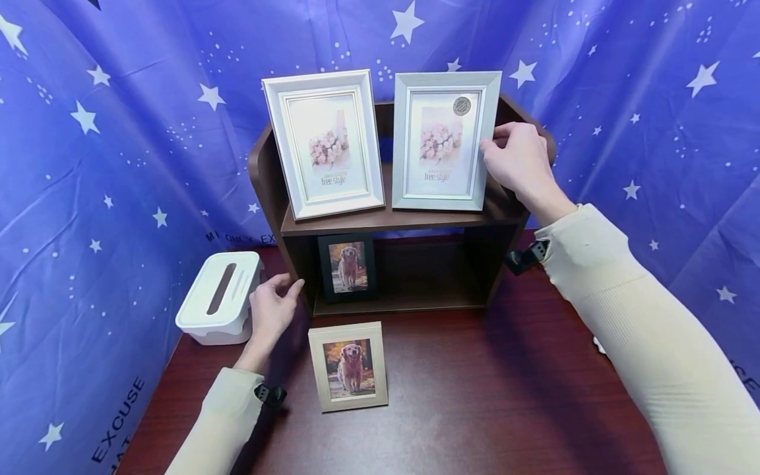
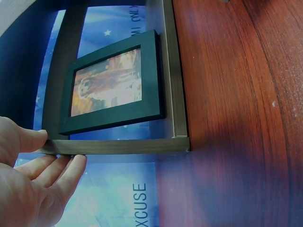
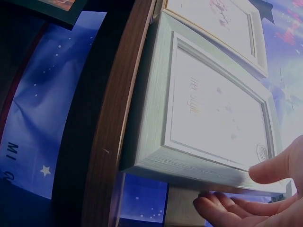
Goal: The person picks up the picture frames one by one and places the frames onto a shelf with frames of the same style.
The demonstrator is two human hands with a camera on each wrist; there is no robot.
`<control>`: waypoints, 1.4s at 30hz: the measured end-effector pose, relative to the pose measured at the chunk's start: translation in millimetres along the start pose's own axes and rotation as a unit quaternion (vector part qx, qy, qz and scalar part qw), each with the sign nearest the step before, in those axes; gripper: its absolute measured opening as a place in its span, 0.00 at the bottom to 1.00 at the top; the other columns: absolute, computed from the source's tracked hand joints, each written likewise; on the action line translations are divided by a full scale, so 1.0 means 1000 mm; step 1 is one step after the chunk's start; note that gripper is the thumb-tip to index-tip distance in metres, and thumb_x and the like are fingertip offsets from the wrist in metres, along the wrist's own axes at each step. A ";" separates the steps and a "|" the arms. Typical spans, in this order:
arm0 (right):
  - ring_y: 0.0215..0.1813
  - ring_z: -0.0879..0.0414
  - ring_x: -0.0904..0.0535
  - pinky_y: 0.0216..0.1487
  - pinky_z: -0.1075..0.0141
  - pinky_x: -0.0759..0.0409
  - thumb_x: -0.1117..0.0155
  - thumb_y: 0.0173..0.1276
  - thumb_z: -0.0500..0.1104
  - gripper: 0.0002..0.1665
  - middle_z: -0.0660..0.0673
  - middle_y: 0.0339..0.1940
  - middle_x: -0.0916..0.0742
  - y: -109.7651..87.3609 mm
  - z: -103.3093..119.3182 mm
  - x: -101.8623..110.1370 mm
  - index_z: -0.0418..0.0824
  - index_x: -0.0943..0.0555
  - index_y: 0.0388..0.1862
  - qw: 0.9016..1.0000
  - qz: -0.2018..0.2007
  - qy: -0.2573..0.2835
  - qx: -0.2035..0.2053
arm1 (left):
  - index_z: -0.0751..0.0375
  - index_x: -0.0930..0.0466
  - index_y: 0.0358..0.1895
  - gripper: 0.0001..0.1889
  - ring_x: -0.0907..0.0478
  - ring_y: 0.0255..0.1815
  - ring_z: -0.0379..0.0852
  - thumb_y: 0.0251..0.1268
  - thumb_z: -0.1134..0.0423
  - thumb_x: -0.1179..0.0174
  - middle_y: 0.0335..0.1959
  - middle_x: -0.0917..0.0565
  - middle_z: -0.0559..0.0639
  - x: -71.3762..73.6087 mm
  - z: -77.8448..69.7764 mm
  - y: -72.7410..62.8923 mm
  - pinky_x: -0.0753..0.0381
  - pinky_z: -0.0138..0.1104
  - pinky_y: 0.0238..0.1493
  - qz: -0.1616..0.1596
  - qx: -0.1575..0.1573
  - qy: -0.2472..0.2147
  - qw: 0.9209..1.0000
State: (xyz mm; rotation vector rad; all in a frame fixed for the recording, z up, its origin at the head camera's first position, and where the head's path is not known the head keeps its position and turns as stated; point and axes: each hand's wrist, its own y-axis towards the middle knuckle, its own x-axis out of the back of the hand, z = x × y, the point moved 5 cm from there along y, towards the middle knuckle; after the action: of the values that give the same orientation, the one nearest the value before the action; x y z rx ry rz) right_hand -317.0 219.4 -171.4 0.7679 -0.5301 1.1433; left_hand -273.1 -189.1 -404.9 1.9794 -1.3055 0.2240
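Observation:
A small two-tier dark brown shelf (image 1: 392, 223) stands on the table. Its left side panel (image 2: 118, 146) sits between the thumb and fingers of my left hand (image 1: 274, 310), which grips its front edge. On the top tier, my right hand (image 1: 522, 158) holds a pale grey-green picture frame (image 1: 400, 142) by its right edge, thumb on the front and fingers behind. Left of it leans a white picture frame (image 1: 276, 119), also with a flower print. A black frame (image 1: 373, 267) with a dog picture stands at the left of the lower tier.
A beige frame (image 1: 317, 369) with a dog picture stands on the reddish-brown table (image 1: 475, 396) before the shelf. The white tissue box (image 1: 202, 313) is just left of my left hand. Blue star-printed curtain (image 1: 148, 132) surrounds the table.

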 end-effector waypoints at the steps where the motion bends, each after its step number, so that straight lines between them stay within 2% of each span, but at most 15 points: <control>1: 0.59 0.51 0.28 0.56 0.59 0.31 0.51 0.70 0.52 0.30 0.42 0.55 0.18 0.000 0.000 0.000 0.38 0.28 0.66 1.000 0.001 0.000 0.003 | 0.67 0.15 0.40 0.14 0.19 0.39 0.56 0.57 0.58 0.31 0.35 0.14 0.57 0.000 0.000 0.000 0.25 0.47 0.40 0.000 -0.001 0.000 1.000; 5: 0.63 0.50 0.29 0.60 0.59 0.33 0.50 0.70 0.52 0.33 0.41 0.58 0.20 -0.002 0.000 0.001 0.36 0.31 0.68 1.000 0.005 0.005 0.015 | 0.67 0.14 0.40 0.14 0.18 0.36 0.54 0.57 0.59 0.31 0.34 0.14 0.57 -0.001 0.001 0.000 0.24 0.46 0.38 -0.002 -0.001 -0.002 1.000; 11: 0.60 0.51 0.25 0.64 0.61 0.38 0.49 0.69 0.53 0.38 0.40 0.60 0.21 -0.014 0.004 0.011 0.34 0.38 0.72 0.999 -0.005 0.011 0.047 | 0.67 0.15 0.40 0.14 0.18 0.37 0.54 0.57 0.60 0.31 0.35 0.14 0.57 -0.002 0.001 0.000 0.24 0.46 0.38 -0.001 0.001 -0.001 1.000; 15: 0.59 0.50 0.24 0.68 0.63 0.50 0.48 0.69 0.54 0.38 0.40 0.60 0.21 -0.026 0.007 0.021 0.35 0.38 0.72 0.997 -0.020 0.008 0.080 | 0.67 0.15 0.41 0.14 0.18 0.38 0.54 0.57 0.60 0.31 0.36 0.14 0.58 -0.002 0.001 0.000 0.24 0.46 0.39 0.001 0.003 -0.001 1.000; 16: 0.59 0.50 0.24 0.68 0.62 0.50 0.48 0.69 0.54 0.37 0.40 0.60 0.21 -0.030 0.006 0.023 0.35 0.38 0.72 0.996 -0.024 0.009 0.088 | 0.67 0.15 0.41 0.14 0.18 0.38 0.54 0.57 0.60 0.31 0.36 0.14 0.57 -0.002 0.001 0.000 0.24 0.46 0.39 0.001 0.003 -0.001 1.000; 19: 0.59 0.50 0.24 0.66 0.60 0.43 0.47 0.70 0.52 0.36 0.40 0.59 0.21 -0.042 0.004 0.026 0.36 0.37 0.71 0.993 -0.033 0.015 0.111 | 0.66 0.14 0.41 0.14 0.18 0.37 0.54 0.57 0.59 0.31 0.35 0.14 0.57 0.000 0.001 0.000 0.24 0.46 0.38 0.000 0.003 -0.001 1.000; 23: 0.57 0.50 0.23 0.55 0.55 0.27 0.45 0.69 0.51 0.34 0.40 0.58 0.20 -0.059 -0.004 0.025 0.37 0.34 0.70 0.989 -0.045 0.039 0.134 | 0.67 0.15 0.41 0.14 0.18 0.37 0.54 0.58 0.59 0.31 0.35 0.14 0.57 0.001 0.001 0.000 0.24 0.46 0.38 0.000 0.003 -0.001 1.000; 27: 0.57 0.50 0.24 0.55 0.57 0.26 0.42 0.68 0.50 0.31 0.41 0.56 0.19 -0.072 -0.012 0.020 0.37 0.31 0.66 0.983 -0.059 0.063 0.165 | 0.67 0.15 0.41 0.14 0.18 0.37 0.54 0.58 0.59 0.32 0.35 0.14 0.57 0.000 0.002 -0.001 0.24 0.46 0.39 0.000 0.003 -0.002 1.000; 31: 0.55 0.51 0.23 0.55 0.61 0.27 0.38 0.67 0.47 0.27 0.43 0.54 0.18 -0.084 -0.020 0.011 0.36 0.26 0.61 0.971 -0.083 0.073 0.211 | 0.67 0.15 0.41 0.15 0.18 0.37 0.54 0.57 0.59 0.31 0.35 0.14 0.58 -0.001 0.002 -0.001 0.24 0.46 0.39 -0.004 0.002 -0.005 1.000; 35: 0.49 0.52 0.20 0.51 0.71 0.27 0.35 0.64 0.43 0.22 0.46 0.51 0.17 -0.096 -0.029 0.003 0.36 0.23 0.56 0.958 -0.118 0.078 0.251 | 0.67 0.15 0.41 0.15 0.18 0.38 0.53 0.57 0.58 0.31 0.36 0.14 0.58 -0.002 0.002 -0.001 0.23 0.46 0.39 -0.003 -0.001 -0.008 1.000; 38: 0.46 0.52 0.19 0.44 0.76 0.30 0.34 0.63 0.41 0.20 0.48 0.48 0.16 -0.104 -0.036 -0.003 0.38 0.21 0.54 0.951 -0.133 0.087 0.264 | 0.67 0.15 0.42 0.16 0.18 0.39 0.54 0.58 0.58 0.32 0.36 0.14 0.58 -0.003 0.002 0.000 0.24 0.46 0.40 -0.003 -0.002 -0.007 1.000; 42: 0.45 0.52 0.18 0.44 0.75 0.30 0.33 0.63 0.39 0.20 0.47 0.48 0.15 -0.113 -0.046 -0.013 0.38 0.21 0.54 0.950 -0.129 0.105 0.264 | 0.67 0.15 0.42 0.16 0.18 0.39 0.54 0.58 0.58 0.32 0.37 0.14 0.58 -0.002 0.002 0.000 0.24 0.46 0.41 -0.007 -0.001 -0.006 1.000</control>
State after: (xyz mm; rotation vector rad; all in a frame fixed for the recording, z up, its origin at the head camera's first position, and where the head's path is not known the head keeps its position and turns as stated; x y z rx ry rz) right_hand -215.6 223.0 -239.8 1.1231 0.0689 1.1119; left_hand -274.3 -189.4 -407.5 1.9897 -1.2986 0.2049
